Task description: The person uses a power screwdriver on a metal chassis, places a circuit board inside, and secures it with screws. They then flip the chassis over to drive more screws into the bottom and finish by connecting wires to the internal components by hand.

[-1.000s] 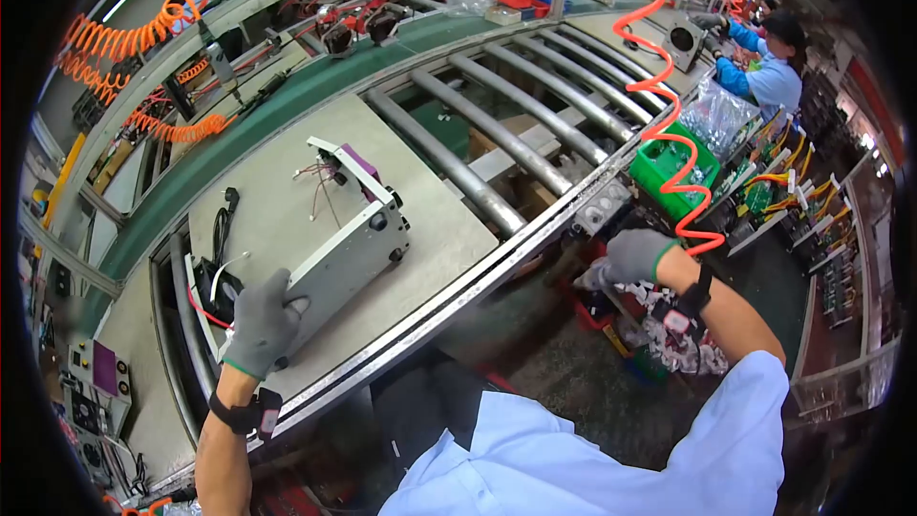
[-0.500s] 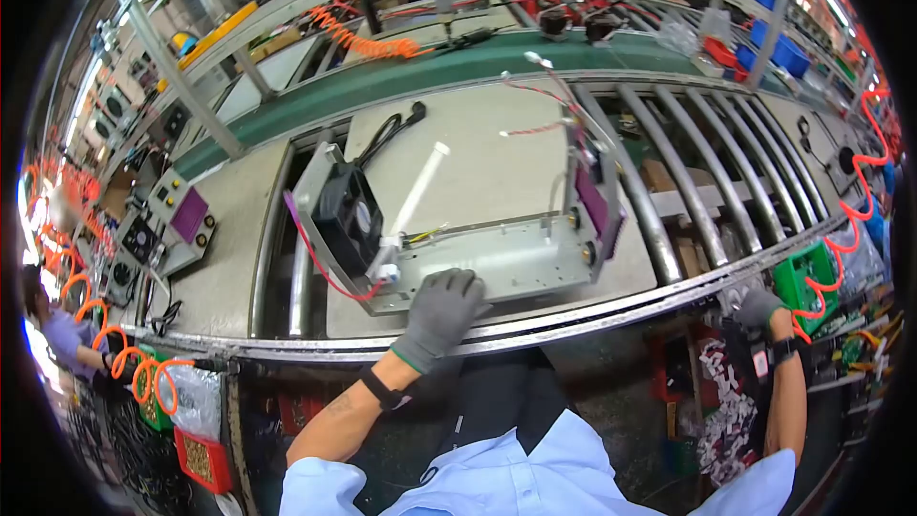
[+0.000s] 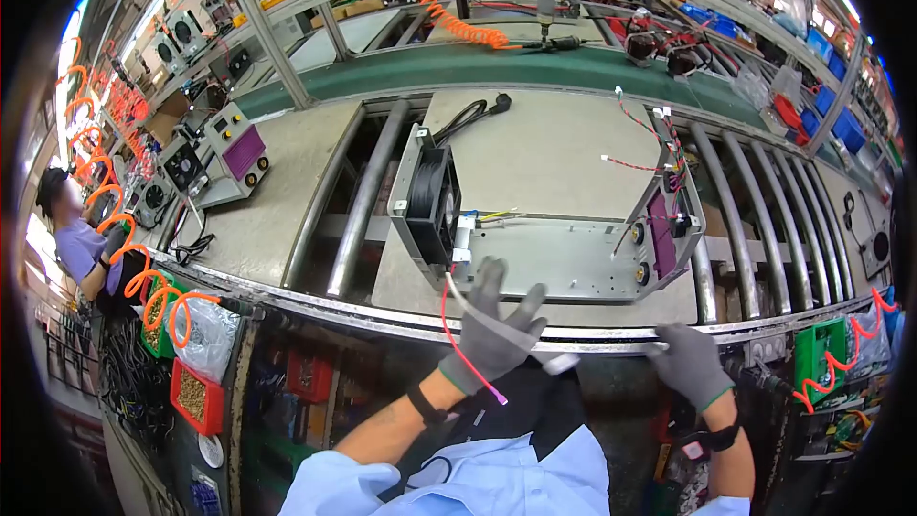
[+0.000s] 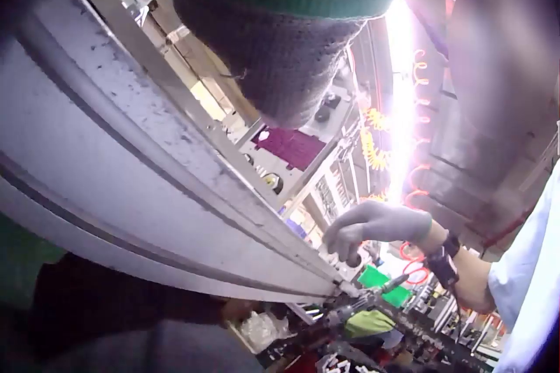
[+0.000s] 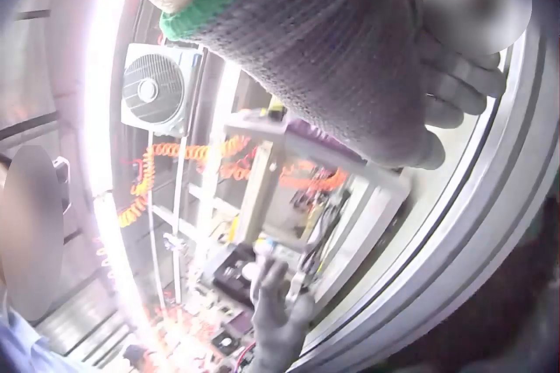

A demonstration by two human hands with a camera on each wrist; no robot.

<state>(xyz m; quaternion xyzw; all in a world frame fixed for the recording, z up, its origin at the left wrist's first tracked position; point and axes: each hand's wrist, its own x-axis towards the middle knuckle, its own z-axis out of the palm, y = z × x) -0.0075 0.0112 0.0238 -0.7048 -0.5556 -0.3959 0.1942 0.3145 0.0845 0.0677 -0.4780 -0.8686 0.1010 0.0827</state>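
Note:
A grey metal chassis [image 3: 564, 279] lies on the light work board, with a black fan [image 3: 441, 205] at its left end and a purple panel [image 3: 661, 234] at its right. My gloved left hand [image 3: 497, 325] is at the chassis's front edge with fingers spread. Across that hand runs a blurred white cable [image 3: 521, 334] ending in a white connector [image 3: 562, 363]. A red wire [image 3: 457, 339] hangs beside it. My gloved right hand [image 3: 690, 363] is over the front rail, fingers curled, with a small light-coloured piece [image 3: 656, 349] at the fingertips.
Metal rollers [image 3: 755, 220] flank the board [image 3: 535, 153]. A finished-looking unit [image 3: 234, 153] stands on the left. A green bin [image 3: 820, 354] is at the right, a red bin [image 3: 196, 392] at the left. A person [image 3: 84, 239] works at the far left.
My right hand has come back from the parts bins to the front rail. My left hand has left the chassis's front edge. The white cable has swung from inside the chassis out over the front.

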